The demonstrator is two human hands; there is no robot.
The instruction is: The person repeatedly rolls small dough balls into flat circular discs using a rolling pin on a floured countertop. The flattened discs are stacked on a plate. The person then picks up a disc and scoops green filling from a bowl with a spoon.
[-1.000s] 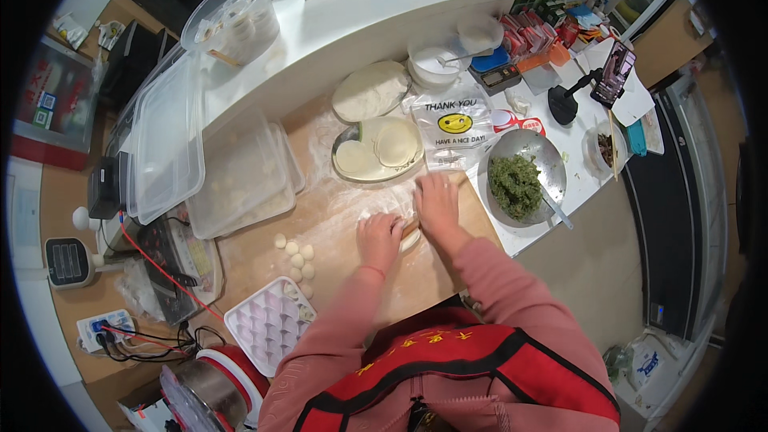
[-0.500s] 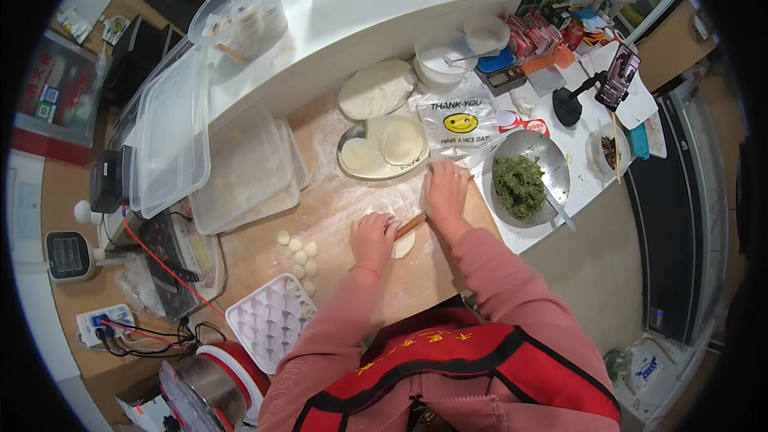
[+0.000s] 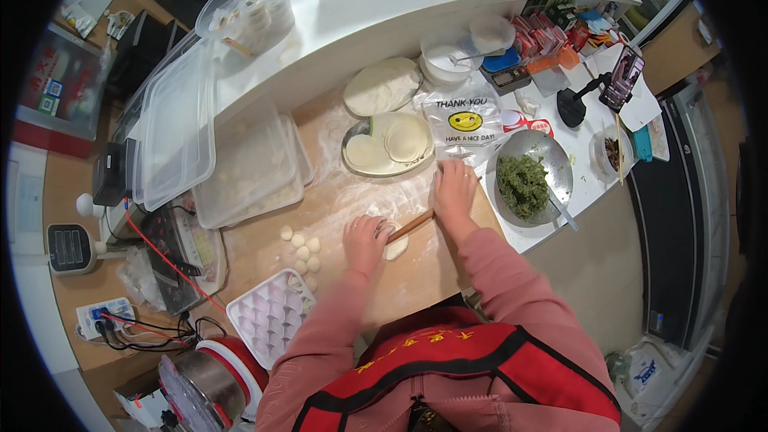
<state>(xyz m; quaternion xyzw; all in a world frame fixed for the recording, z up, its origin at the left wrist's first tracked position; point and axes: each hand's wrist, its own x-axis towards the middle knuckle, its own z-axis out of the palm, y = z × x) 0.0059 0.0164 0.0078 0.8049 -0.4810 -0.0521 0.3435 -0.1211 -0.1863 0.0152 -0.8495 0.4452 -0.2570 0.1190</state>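
Note:
A thin wooden rolling pin (image 3: 412, 226) lies slantwise across a small round dough wrapper (image 3: 396, 249) on the floured wooden board (image 3: 416, 280). My right hand (image 3: 455, 196) rests over the pin's right part, holding it. At the wrapper's left edge, by the pin's left end, my left hand (image 3: 365, 243) has its fingers curled on the dough; the fingertips are partly hidden. Several small dough balls (image 3: 302, 253) sit left of my left hand. Beyond my hands, rolled wrappers (image 3: 406, 141) lie on an oval plate (image 3: 382, 170).
To the right stands a metal bowl (image 3: 562, 162) of green filling (image 3: 522, 185) with a spoon. A floured oval plate (image 3: 384, 84), a plastic bag (image 3: 464, 130) and a phone on a stand (image 3: 621, 84) are farther back. Plastic trays (image 3: 248, 168) and a white compartment tray (image 3: 264, 312) occupy the left.
The rolling pin has shifted slightly toward me across the wrapper, showing dough on its far side. My left hand has moved a little left. The view has shifted slightly.

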